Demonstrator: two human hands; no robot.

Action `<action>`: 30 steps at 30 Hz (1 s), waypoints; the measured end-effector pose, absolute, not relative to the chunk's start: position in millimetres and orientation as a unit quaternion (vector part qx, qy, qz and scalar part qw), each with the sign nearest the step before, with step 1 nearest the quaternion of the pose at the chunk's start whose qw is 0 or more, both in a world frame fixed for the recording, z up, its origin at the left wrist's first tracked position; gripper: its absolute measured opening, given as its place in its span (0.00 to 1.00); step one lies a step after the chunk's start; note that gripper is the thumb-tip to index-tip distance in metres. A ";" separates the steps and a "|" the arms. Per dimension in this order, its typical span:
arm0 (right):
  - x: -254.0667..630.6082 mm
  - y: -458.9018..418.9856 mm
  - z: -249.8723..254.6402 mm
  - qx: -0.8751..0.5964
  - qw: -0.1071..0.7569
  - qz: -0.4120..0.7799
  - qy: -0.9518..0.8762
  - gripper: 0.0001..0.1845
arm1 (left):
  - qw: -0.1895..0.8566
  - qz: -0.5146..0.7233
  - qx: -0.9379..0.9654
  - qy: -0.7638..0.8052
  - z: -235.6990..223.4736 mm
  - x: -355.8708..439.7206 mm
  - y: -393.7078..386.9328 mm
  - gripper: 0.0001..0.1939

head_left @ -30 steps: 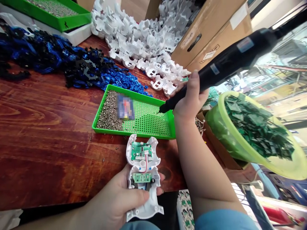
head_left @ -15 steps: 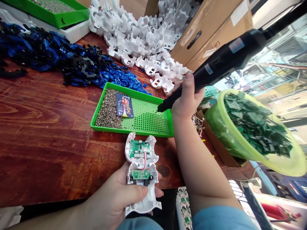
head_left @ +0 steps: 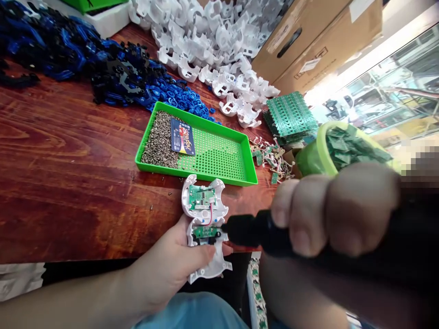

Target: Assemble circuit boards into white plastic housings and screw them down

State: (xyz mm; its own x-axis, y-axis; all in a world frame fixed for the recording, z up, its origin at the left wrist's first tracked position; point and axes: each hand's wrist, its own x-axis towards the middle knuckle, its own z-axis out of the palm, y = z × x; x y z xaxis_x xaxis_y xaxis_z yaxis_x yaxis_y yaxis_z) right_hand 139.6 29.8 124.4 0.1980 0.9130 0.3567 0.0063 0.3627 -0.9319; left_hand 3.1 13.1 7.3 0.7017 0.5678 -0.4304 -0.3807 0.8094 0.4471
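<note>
My left hand (head_left: 178, 265) grips a white plastic housing (head_left: 205, 224) at the table's near edge; two small green circuit boards and a red wire sit inside it. My right hand (head_left: 336, 210) is wrapped round a black electric screwdriver (head_left: 260, 233), close to the camera. Its tip touches the lower circuit board in the housing. Just beyond lies a green perforated screw tray (head_left: 219, 155) with a heap of screws (head_left: 157, 146) and a blue card (head_left: 182, 136) at its left end.
A pile of white housings (head_left: 212, 41) and blue and black parts (head_left: 85, 68) cover the far side of the wooden table (head_left: 61, 173). Cardboard boxes (head_left: 308, 36), stacked green board panels (head_left: 291, 114) and a lime bowl of green boards (head_left: 343, 151) stand at the right.
My right hand has brought the screwdriver from the green tray down and toward me, onto the housing in my left hand. The view has tilted down a little.
</note>
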 end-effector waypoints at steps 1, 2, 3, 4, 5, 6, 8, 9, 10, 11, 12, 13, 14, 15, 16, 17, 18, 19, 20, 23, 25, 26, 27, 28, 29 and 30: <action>133.9 20.4 123.0 -0.415 0.616 0.374 -0.556 0.05 | 0.907 0.268 0.166 0.281 7.3 3.6 12.8 0.28; 128.3 13.4 120.6 -0.386 0.623 0.362 -0.577 0.06 | 0.905 0.275 0.167 0.278 7.2 4.0 12.4 0.30; 123.6 8.7 117.7 -0.375 0.615 0.354 -0.597 0.11 | 0.905 0.281 0.169 0.272 6.9 4.4 12.0 0.32; 120.1 6.0 114.8 -0.362 0.625 0.334 -0.606 0.15 | 0.906 0.283 0.171 0.265 6.6 4.7 11.5 0.33; 118.1 4.7 112.3 -0.357 0.624 0.325 -0.615 0.19 | 0.907 0.283 0.174 0.258 6.4 4.9 11.1 0.33; 117.7 4.5 110.3 -0.356 0.615 0.323 -0.625 0.22 | 0.908 0.282 0.177 0.255 6.1 4.9 10.7 0.33; 120.1 5.4 108.3 -0.351 0.596 0.325 -0.645 0.26 | 0.907 0.284 0.179 0.255 5.8 4.7 10.2 0.31; 121.9 5.9 108.1 -0.352 0.587 0.328 -0.651 0.26 | 0.906 0.286 0.179 0.255 5.7 4.5 10.1 0.29; 123.6 6.4 108.2 -0.359 0.578 0.332 -0.653 0.26 | 0.905 0.289 0.179 0.255 5.7 4.2 10.1 0.27; 124.9 6.7 108.6 -0.362 0.567 0.339 -0.658 0.25 | 0.906 0.289 0.178 0.254 5.7 4.0 10.1 0.26; 125.6 6.8 109.0 -0.361 0.565 0.340 -0.660 0.24 | 0.907 0.290 0.176 0.251 5.9 3.8 10.1 0.25; 125.8 6.8 109.3 -0.361 0.562 0.342 -0.661 0.23 | 0.908 0.289 0.175 0.249 6.2 3.6 9.9 0.24; 125.6 6.7 109.5 -0.361 0.560 0.343 -0.662 0.22 | 0.907 0.291 0.174 0.249 6.5 3.5 9.8 0.23; 125.1 6.5 109.5 -0.362 0.558 0.344 -0.663 0.22 | 0.906 0.294 0.176 0.250 6.9 3.4 9.5 0.23; 124.5 6.4 109.3 -0.360 0.558 0.345 -0.663 0.22 | 0.903 0.297 0.176 0.254 7.3 3.5 9.3 0.23; 123.8 6.3 108.7 -0.356 0.557 0.348 -0.665 0.22 | 0.901 0.299 0.179 0.258 7.7 3.6 9.1 0.23; 123.2 6.4 107.7 -0.351 0.561 0.348 -0.664 0.23 | 0.900 0.299 0.180 0.262 7.9 3.9 8.9 0.23; 122.5 6.7 106.4 -0.347 0.566 0.349 -0.661 0.24 | 0.899 0.299 0.180 0.264 8.0 4.3 8.7 0.25; 121.8 7.1 104.7 -0.345 0.576 0.349 -0.654 0.24 | 0.899 0.299 0.180 0.265 8.0 4.7 8.5 0.26; 119.7 8.3 98.1 -0.343 0.596 0.355 -0.633 0.26 | 0.897 0.302 0.178 0.270 7.6 5.9 7.6 0.29; 119.1 8.0 93.5 -0.345 0.610 0.361 -0.615 0.25 | 0.894 0.303 0.178 0.277 7.5 6.5 7.0 0.28; 119.6 7.4 91.5 -0.345 0.622 0.361 -0.604 0.24 | 0.894 0.301 0.178 0.279 7.4 6.7 6.8 0.27; 120.9 6.4 90.0 -0.348 0.631 0.360 -0.593 0.23 | 0.895 0.298 0.177 0.281 7.3 7.1 6.8 0.27; 123.3 5.4 89.2 -0.349 0.637 0.361 -0.584 0.23 | 0.896 0.294 0.175 0.283 7.2 7.4 6.9 0.26; 127.0 4.6 89.2 -0.346 0.637 0.368 -0.583 0.23 | 0.896 0.291 0.173 0.287 6.9 7.7 7.0 0.26; 131.9 4.6 90.0 -0.341 0.632 0.378 -0.584 0.23 | 0.897 0.287 0.172 0.289 6.5 7.9 7.2 0.26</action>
